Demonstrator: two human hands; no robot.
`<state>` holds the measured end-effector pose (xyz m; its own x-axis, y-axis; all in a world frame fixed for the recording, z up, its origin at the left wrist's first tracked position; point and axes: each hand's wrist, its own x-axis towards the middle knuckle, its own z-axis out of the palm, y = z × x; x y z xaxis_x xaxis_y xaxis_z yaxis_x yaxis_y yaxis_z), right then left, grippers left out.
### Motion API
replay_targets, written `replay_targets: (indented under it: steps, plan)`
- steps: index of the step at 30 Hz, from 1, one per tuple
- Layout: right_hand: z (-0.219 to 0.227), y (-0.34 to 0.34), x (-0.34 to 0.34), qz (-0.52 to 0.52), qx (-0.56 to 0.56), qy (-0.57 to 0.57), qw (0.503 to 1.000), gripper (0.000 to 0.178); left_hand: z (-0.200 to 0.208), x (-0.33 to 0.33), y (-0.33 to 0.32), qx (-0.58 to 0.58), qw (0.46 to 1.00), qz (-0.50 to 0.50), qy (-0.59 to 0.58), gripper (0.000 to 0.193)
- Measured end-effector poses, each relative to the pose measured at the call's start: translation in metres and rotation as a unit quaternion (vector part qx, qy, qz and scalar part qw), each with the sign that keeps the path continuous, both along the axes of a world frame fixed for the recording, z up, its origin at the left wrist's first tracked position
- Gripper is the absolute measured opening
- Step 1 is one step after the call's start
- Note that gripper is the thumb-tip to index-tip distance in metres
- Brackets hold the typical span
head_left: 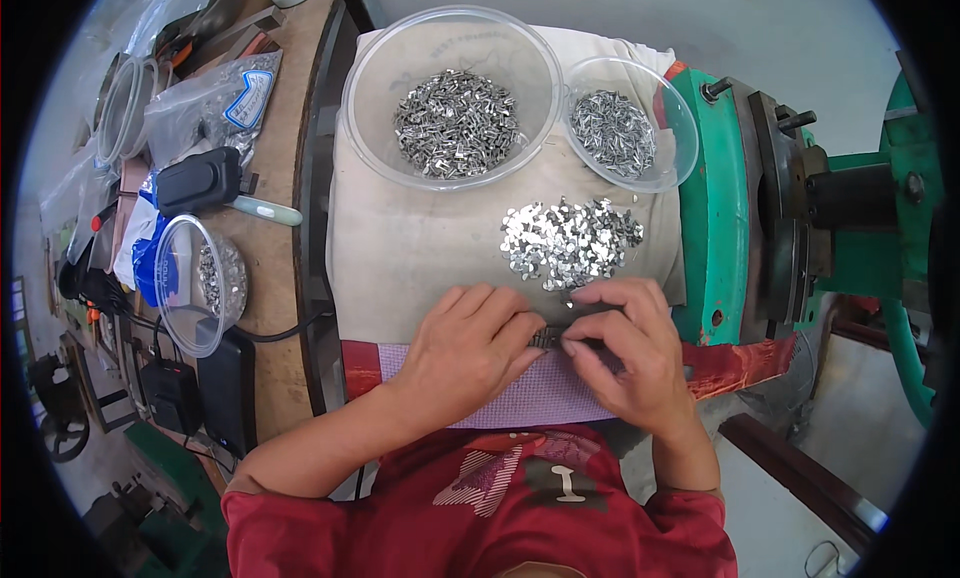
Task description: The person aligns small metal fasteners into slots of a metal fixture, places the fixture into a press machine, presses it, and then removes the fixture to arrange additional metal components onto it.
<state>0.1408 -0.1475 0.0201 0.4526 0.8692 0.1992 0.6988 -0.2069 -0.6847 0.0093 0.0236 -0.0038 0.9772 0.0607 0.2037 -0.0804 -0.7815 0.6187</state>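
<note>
My left hand [470, 348] is closed, its thumb and fingers pinching one end of a small dark ridged metal strip [545, 338]. At the strip's other end, the thumb and a bent finger of my right hand [640, 358] close in on it. The index finger of that hand stretches out to a tiny shiny metal piece [569, 300]. Just beyond my hands lies a loose pile of flat silvery metal pieces [570, 243] on a beige cloth [420, 248]. My fingers partly hide the strip.
A large clear plastic tub [455, 18] of small metal parts stands at the back, beside a smaller clear bowl [680, 128] of similar parts. Green machinery [715, 218] borders the right. A cluttered wooden bench [280, 278] on the left holds another clear tub [185, 323].
</note>
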Motion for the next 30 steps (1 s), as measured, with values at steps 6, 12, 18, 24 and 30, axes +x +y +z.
replay_targets:
  steps: [6,12,18,24,30]
  plan:
    - [-0.009,0.004,-0.009,0.025,-0.015,-0.059,0.998,0.023,0.001,-0.004,0.002,-0.055,0.998,0.018,0.004,0.037]
    - [0.000,-0.004,-0.009,-0.028,-0.032,-0.068,0.997,0.026,-0.001,-0.004,0.001,-0.063,0.998,0.020,0.004,0.032]
    - [-0.007,-0.004,-0.012,-0.012,-0.013,-0.068,0.998,0.022,-0.001,0.001,-0.004,-0.052,0.998,0.024,-0.006,0.024]
    - [-0.007,-0.005,-0.007,0.000,-0.014,-0.034,0.999,0.021,-0.001,0.003,-0.006,-0.052,0.998,0.021,-0.015,0.022]
    - [-0.003,-0.001,0.008,-0.059,-0.027,-0.082,0.995,0.018,-0.001,0.002,-0.005,-0.067,0.997,0.026,-0.014,0.022]
